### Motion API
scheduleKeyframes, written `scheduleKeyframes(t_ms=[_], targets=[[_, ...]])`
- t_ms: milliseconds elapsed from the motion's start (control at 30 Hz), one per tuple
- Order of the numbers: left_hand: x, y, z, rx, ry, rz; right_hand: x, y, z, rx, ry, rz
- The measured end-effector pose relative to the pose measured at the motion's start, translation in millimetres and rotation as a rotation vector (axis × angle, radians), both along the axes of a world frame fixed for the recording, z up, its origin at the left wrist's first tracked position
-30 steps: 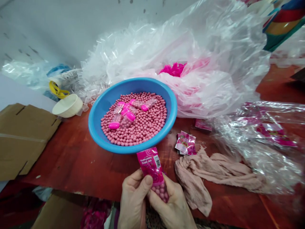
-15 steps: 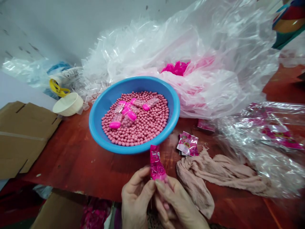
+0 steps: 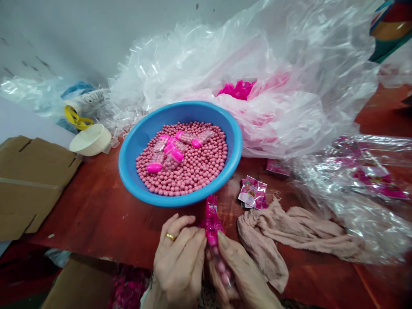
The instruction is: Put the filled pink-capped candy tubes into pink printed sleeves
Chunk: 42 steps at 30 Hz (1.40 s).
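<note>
Two bare hands are seen: left hand [image 3: 178, 262], right hand [image 3: 240, 274]. A plain gold ring [image 3: 170, 236] is worn on one left-hand finger. Nails are short and unpainted. Wrists are cropped by the frame edge.

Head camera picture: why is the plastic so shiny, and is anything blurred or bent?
Head view: even light, with white glare streaks on the crinkled plastic and a faint shadow under the bowl on the table. Head view: bowl sharp; the left hand and right hand on the packet slightly soft; the right edge smeared and stretched.
</note>
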<state>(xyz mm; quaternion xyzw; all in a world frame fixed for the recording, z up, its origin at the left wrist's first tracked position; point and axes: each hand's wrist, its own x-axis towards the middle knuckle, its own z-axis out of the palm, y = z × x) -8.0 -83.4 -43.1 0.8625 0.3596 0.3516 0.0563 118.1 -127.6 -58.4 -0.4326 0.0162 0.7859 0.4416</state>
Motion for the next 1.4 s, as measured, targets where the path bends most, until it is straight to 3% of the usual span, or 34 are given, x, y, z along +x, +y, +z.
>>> scheduleKeyframes(t_ms=[167,433,867,1067,1400], targets=[[-5,9,3.2,-0.029,0.179,-0.129,-4,-3,0.9,0.044,-0.03,-0.03],[-8,16,5.6,-0.114,0.213,-0.236,-5,-3,-4.5,0.027,-0.033,-0.014],[-4,22,10.0,-0.112,0.173,-0.28,-10,-4,-7.8,0.049,-0.031,-0.022],[-7,25,7.6,-0.186,0.228,-0.334,-10,-4,-11.5,0.04,-0.061,0.012],[-13,19,-2.0,-0.189,0.174,-0.255,-16,-8,-24.3,0.168,-0.096,0.023]])
